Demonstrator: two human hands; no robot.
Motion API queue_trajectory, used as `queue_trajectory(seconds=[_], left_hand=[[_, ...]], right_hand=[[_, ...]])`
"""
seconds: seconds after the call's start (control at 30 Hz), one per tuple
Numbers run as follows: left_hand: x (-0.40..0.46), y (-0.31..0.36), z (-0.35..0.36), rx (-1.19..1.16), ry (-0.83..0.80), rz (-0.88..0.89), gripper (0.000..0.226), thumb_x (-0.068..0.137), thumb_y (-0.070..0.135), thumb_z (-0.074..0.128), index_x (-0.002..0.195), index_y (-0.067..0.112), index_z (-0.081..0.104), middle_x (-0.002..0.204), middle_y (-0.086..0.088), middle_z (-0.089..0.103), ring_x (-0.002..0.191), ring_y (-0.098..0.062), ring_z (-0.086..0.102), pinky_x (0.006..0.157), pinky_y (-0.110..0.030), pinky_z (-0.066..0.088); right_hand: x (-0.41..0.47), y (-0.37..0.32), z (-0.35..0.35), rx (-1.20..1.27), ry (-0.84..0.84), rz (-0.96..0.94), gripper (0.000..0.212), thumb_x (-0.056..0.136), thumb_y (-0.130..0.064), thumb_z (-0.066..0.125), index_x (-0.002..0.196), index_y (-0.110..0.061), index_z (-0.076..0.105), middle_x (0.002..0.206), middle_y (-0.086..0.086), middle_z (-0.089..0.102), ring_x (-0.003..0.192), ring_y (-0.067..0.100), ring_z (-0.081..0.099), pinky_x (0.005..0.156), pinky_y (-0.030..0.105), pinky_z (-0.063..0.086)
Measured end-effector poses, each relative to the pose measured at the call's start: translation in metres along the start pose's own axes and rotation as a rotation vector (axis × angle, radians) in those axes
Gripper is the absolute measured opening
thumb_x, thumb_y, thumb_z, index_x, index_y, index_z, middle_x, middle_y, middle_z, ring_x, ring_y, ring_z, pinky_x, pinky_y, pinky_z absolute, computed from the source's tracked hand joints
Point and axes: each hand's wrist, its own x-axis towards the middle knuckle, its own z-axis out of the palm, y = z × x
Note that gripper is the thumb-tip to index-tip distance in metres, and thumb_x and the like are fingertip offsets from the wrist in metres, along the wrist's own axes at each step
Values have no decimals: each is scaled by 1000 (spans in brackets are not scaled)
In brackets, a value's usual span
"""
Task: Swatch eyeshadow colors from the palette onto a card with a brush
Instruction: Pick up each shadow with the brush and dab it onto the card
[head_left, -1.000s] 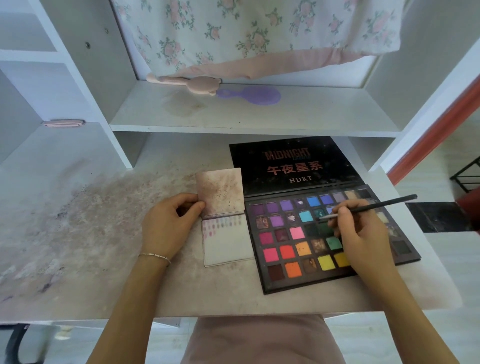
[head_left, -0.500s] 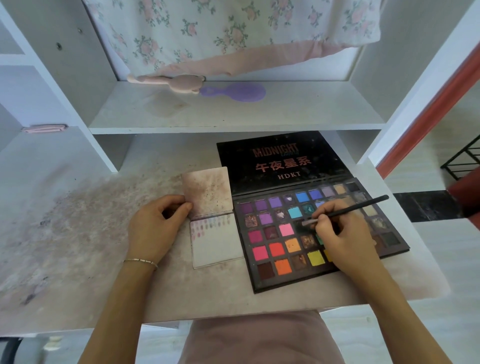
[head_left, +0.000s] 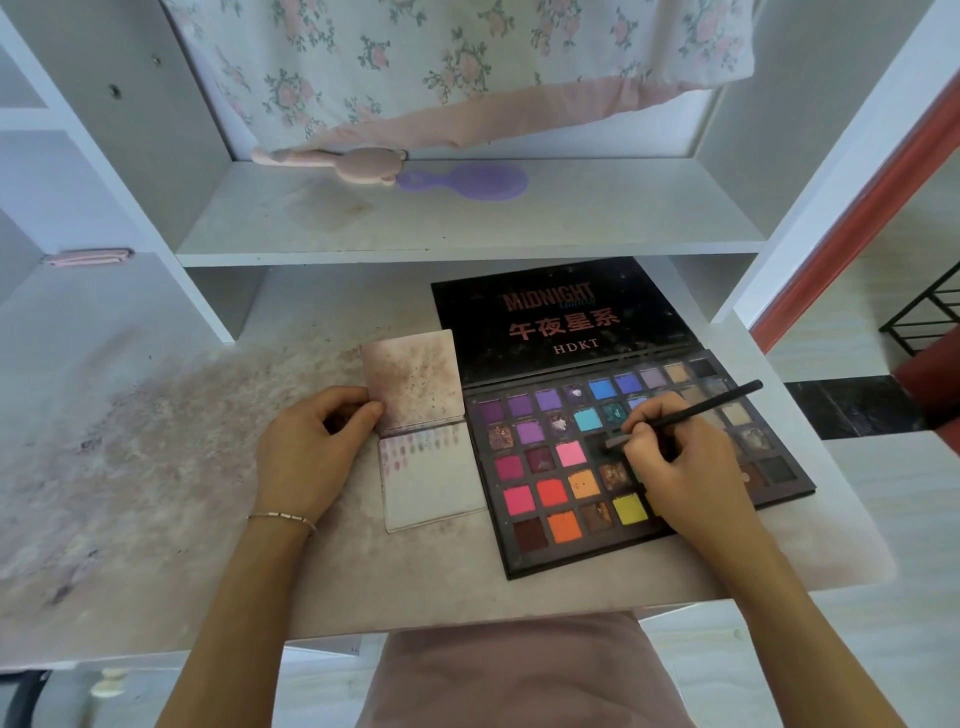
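The eyeshadow palette (head_left: 550, 499) lies open on the stained desk (head_left: 156, 467), its black lid (head_left: 561, 322) folded back flat toward the shelf, long axis running left to right and tilted slightly up at the right. The right hand (head_left: 685, 467) rests over the pans and pinches a thin black brush (head_left: 691, 410) between thumb and fingers; the brush lies nearly level, handle end pointing up and to the right, bristle tip pointing left and touching a dark pan just right of the pink one. Just left of the palette sits the small card booklet (head_left: 431, 478), its smudged cover flipped up and a row of faint pink and purple swatches along the top of the open page. The left hand (head_left: 311, 452) grips the cover's left edge, fingers curled.
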Motion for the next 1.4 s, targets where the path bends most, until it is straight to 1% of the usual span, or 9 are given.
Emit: queue_trajectory(seconds=[0.27, 0.43, 0.57, 0.7, 0.8, 0.93, 1.03, 1.27, 1.4], left_hand=[[0, 1, 0, 11, -10, -16, 7, 81, 23, 66, 87, 25, 69, 74, 17, 60, 75, -10, 58, 75, -28, 44], [0, 1, 0, 17, -10, -20, 7, 81, 22, 66, 86, 23, 70, 74, 15, 62, 75, -10, 59, 73, -28, 45], [0, 1, 1, 26, -4, -27, 8, 80, 23, 66, 87, 22, 71, 74, 16, 61, 74, -8, 57, 72, -26, 43], [0, 2, 0, 28, -18, -27, 9, 81, 23, 66, 88, 22, 71, 79, 10, 65, 79, -14, 61, 75, -30, 48], [0, 2, -1, 31, -24, -31, 8, 81, 24, 65, 87, 25, 71, 82, 8, 68, 80, -13, 61, 75, -31, 49], [0, 3, -1, 15, -39, -36, 8, 81, 24, 64, 87, 25, 71, 83, 9, 69, 81, -13, 61, 76, -35, 50], [0, 2, -2, 9, -43, -31, 9, 81, 23, 64, 86, 27, 70, 83, 9, 69, 80, -11, 61, 76, -32, 49], [1, 1, -2, 29, -33, -29, 8, 81, 26, 64, 85, 29, 70, 76, 15, 65, 76, -8, 60, 71, -29, 48], [0, 0, -2, 27, -24, -17, 8, 80, 26, 64, 85, 30, 70, 73, 18, 62, 73, -6, 59, 70, -28, 48]], right_hand=[[-1, -1, -2, 12, 15, 10, 30, 83, -2, 51, 71, -29, 49, 67, -8, 56, 71, -8, 56, 58, 4, 43], [-1, -5, -2, 61, 27, 44, 27, 86, -2, 50, 75, -27, 51, 71, -5, 59, 71, 3, 59, 58, 14, 47], [-3, -19, 9, 155, -18, 30, 24, 86, 0, 48, 77, -22, 52, 62, -5, 60, 60, 2, 59, 52, 11, 46], [-5, -36, 29, 232, -110, 15, 24, 87, -4, 50, 77, -26, 51, 67, -8, 63, 58, 5, 57, 54, 22, 48], [-3, -47, 46, 266, -158, 15, 24, 86, -11, 55, 74, -31, 52, 68, 3, 62, 65, 19, 59, 60, 30, 48], [3, -58, 66, 269, -235, 11, 15, 84, -20, 57, 73, -30, 53, 72, -3, 68, 66, 9, 62, 59, 20, 51], [7, -61, 77, 232, -280, -7, 13, 84, -18, 58, 75, -26, 54, 73, -1, 67, 61, -1, 56, 54, 10, 44], [8, -59, 84, 212, -323, -8, 10, 84, -18, 59, 75, -23, 55, 75, 2, 67, 72, 15, 60, 64, 25, 50], [7, -60, 84, 209, -358, -19, 13, 84, -18, 58, 75, -27, 55, 76, -1, 67, 72, 8, 60, 63, 17, 49]])
